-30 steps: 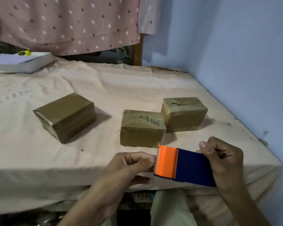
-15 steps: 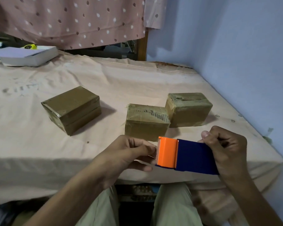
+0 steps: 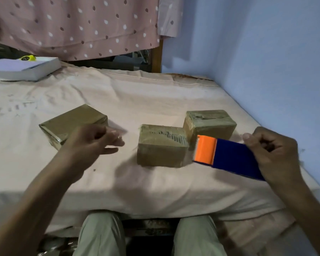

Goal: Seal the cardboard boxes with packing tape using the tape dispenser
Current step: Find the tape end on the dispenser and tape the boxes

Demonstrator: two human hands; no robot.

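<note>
The right hand (image 3: 272, 154) at the right of the frame is closed around the blue body of the tape dispenser (image 3: 227, 159), whose orange end points left, just in front of the 2 right-hand boxes. The left hand (image 3: 92, 145), blurred, hovers left of centre with fingers loosely curled, holding nothing I can make out. 3 taped cardboard boxes sit on the bed (image 3: 155, 97): left box (image 3: 63, 122), middle box (image 3: 161, 145), right box (image 3: 209, 121), the last 2 touching.

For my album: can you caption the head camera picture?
Right hand holds the tape dispenser by three boxes on a bed.
</note>
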